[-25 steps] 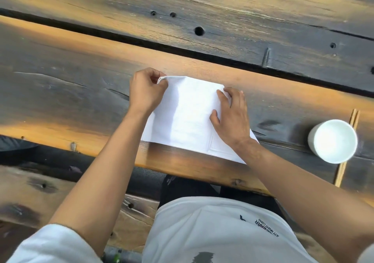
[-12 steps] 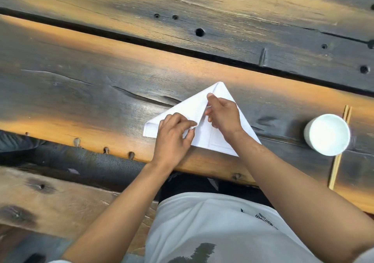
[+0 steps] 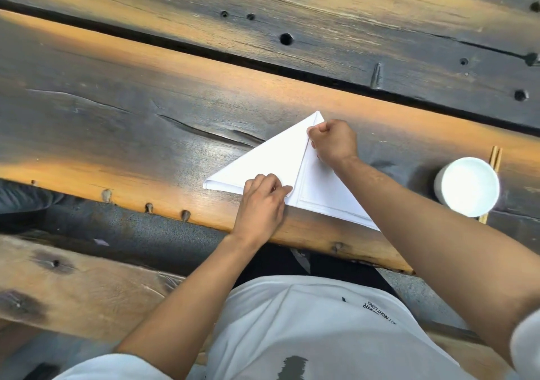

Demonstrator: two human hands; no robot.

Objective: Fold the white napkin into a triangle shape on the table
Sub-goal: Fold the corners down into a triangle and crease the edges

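We are looking down at a dark, weathered wooden table [image 3: 117, 122] made of long planks, with a bench plank [image 3: 73, 286] lying below its near edge on the left. Moving rightward, the white napkin [image 3: 271, 160] is lying flat on the near plank of the table, close to its front edge, already showing a triangular outline: one point is reaching left, one is pointing away from us, and the long side is running along the near edge toward the right. A folded flap is covering its left portion, with a stitched border showing on the layer underneath to the right.

Our left hand [image 3: 261, 201] is resting on the near edge of the napkin, its fingers curled and pinching the lower corner of the flap against the cloth. Further right, our right hand [image 3: 333, 142] is sitting at the far tip, fingers curled and pinching the flap's edge there.

Continuing right, a white cup [image 3: 467, 186] is standing well apart from the napkin, and a pair of wooden chopsticks [image 3: 495, 158] is lying partly beneath it, poking out beyond its far and near sides.
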